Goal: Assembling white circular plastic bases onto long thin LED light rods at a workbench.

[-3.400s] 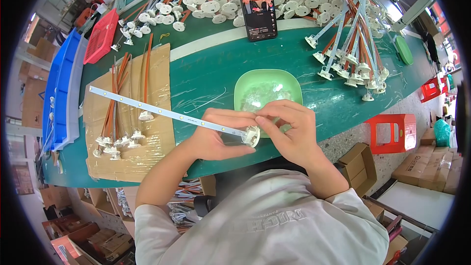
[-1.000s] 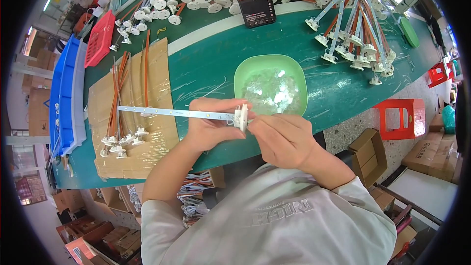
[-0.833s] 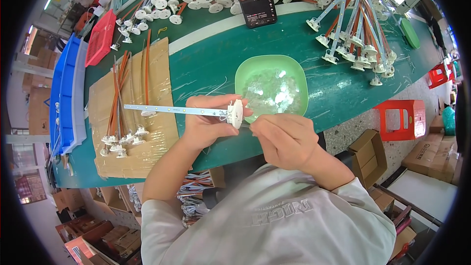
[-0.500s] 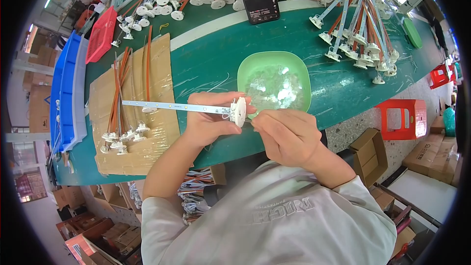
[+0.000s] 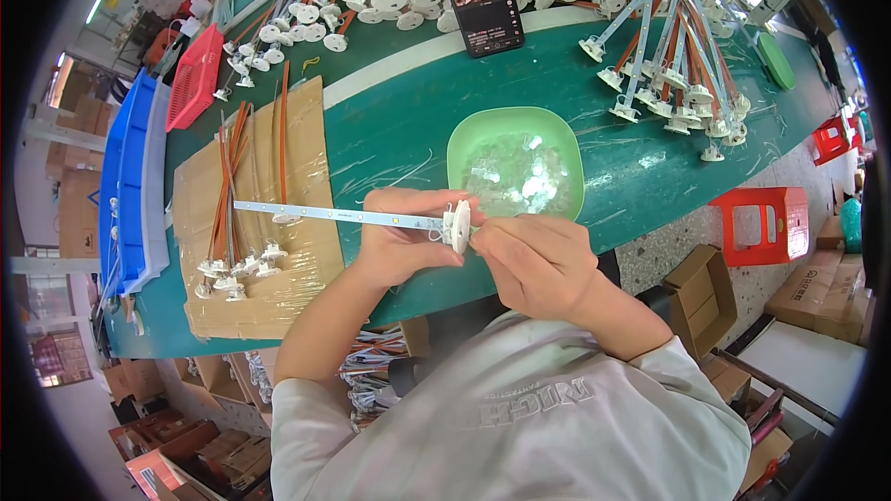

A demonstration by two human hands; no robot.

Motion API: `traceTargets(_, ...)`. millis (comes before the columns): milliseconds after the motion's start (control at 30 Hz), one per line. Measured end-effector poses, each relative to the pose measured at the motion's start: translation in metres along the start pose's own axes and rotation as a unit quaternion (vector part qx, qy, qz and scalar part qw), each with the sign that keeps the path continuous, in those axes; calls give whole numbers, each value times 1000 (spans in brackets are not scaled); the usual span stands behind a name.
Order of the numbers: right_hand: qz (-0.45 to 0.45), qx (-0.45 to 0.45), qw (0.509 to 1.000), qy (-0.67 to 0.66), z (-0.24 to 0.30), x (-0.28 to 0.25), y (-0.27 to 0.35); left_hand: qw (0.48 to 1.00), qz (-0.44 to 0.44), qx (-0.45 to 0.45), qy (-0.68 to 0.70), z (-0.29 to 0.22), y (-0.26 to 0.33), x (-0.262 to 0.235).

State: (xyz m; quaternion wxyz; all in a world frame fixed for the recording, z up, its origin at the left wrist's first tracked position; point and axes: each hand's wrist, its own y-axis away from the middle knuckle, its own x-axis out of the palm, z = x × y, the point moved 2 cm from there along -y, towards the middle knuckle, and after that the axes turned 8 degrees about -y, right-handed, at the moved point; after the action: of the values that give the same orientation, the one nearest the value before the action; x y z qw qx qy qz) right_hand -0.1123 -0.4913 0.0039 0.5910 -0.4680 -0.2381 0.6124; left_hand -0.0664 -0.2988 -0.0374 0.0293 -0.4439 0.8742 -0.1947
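My left hand (image 5: 401,239) is closed around the end of an LED strip (image 5: 325,213), a thin pale bar with a round white disc (image 5: 461,226) on its right end. The bar points left over the cardboard. My right hand (image 5: 541,263) is pinched close against the disc's outer face; whatever its fingertips hold is too small or hidden to name. Just beyond both hands stands a light green bowl (image 5: 455,158) with many small clear pieces (image 5: 510,172) in it.
A cardboard sheet (image 5: 306,148) with several strips (image 5: 232,264) lies at left, beside a blue bin (image 5: 125,186) and a red basket (image 5: 193,79). A phone (image 5: 483,0) stands at the back between heaps of white-disc strips (image 5: 682,93). A red stool (image 5: 766,223) is at right.
The bench and bowl have shifted slightly in the picture. Both hands stay at the disc, with the right fingertips a little lower and nearer its face.
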Motion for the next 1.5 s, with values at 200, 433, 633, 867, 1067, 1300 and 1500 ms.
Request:
traceTargets(200, -1, -3, 1000, 12, 3, 2, 1, 993, -61, -42, 92, 3, 4, 10)
traceTargets(433, 2, 10, 1000, 2, 2, 2, 1, 992, -53, -45, 109, 5, 5, 8)
traceTargets(633, 14, 20, 1000, -10, 2, 0, 2, 996, -37, -32, 69, 9, 7, 11)
traceTargets(867, -1, 91, 991, -97, -7, 2, 1, 987, -74, -64, 125, 11, 8, 5)
traceTargets(1067, 14, 58, 994, -90, -7, 5, 2, 992, -58, -68, 89, 5, 5, 6)
traceTargets(1300, 19, 121, 990, -68, -14, -10, -4, 985, -85, -144, -33, -19, -8, -10)
traceTargets(1500, -25, 170, 978, 119, -40, -90, -2, 814, -159, -289, -478, -49, -17, -83)
